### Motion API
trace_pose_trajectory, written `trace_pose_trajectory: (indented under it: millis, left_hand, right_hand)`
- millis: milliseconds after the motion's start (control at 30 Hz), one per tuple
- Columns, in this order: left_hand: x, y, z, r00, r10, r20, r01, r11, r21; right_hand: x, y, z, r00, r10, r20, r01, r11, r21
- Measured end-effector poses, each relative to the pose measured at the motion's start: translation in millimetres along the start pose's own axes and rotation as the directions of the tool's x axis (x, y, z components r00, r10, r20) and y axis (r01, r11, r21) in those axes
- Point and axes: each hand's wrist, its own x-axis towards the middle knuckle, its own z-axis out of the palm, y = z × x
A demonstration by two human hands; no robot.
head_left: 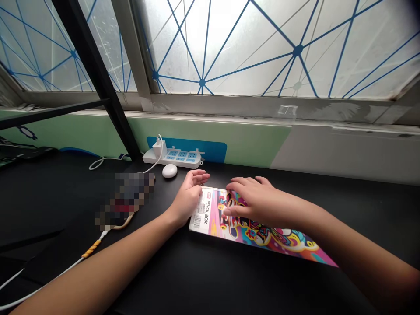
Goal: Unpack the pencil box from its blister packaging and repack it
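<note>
A flat, colourful pencil box (251, 234) lies on the black tabletop, its white label end with printed text and a barcode facing left. At that end is my left hand (187, 199), its fingers stretched out and slightly bent, the thumb against the box's edge. Over the upper face rests my right hand (254, 197) with its fingers spread, the fingertips by the far edge and the thumb lying across the printed picture. My right hand and forearm cover part of the box.
Against the wall stands a white power strip (185, 157) with a plugged-in charger (159, 148). A white rounded case (169, 171) lies before it. To the left are a blurred phone-like object (126, 201) and a white cable (70, 267). A black frame post (98, 74) rises at left.
</note>
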Motion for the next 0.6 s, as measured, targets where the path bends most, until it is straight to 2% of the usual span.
trace_pose_trajectory:
  millis: [100, 167, 300, 400, 500, 600]
  left_hand:
    - [-1.9, 1.3, 2.1, 0.996, -0.074, 0.045, 0.077, 0.993, -0.087]
    - [-2.5, 2.1, 2.4, 0.99, -0.128, 0.055, 0.135, 0.98, -0.148]
    - [-1.9, 3.6, 0.6, 0.982, -0.187, 0.039, 0.191, 0.962, -0.196]
    - [-1.2, 4.1, -0.1, 0.981, -0.191, 0.03, 0.193, 0.962, -0.191]
    - [-1.4, 4.5, 1.7, 0.984, -0.179, 0.016, 0.18, 0.97, -0.163]
    - [-3.4, 5.0, 4.5, 0.981, -0.192, -0.005, 0.19, 0.975, -0.111]
  right_hand:
    - [-36.7, 19.2, 6.6, 0.999, 0.004, -0.031, -0.004, 1.0, 0.007]
    - [-52.4, 32.3, 17.4, 0.996, 0.066, -0.063, -0.064, 0.997, 0.047]
    - [-58.8, 47.4, 35.3, 0.952, 0.263, -0.155, -0.245, 0.962, 0.122]
    - [-54.1, 48.1, 40.1, 0.923, 0.33, -0.198, -0.305, 0.941, 0.146]
    - [-52.2, 47.5, 42.9, 0.902, 0.335, -0.273, -0.302, 0.94, 0.157]
    - [-54.2, 49.0, 45.3, 0.883, 0.239, -0.404, -0.221, 0.971, 0.091]
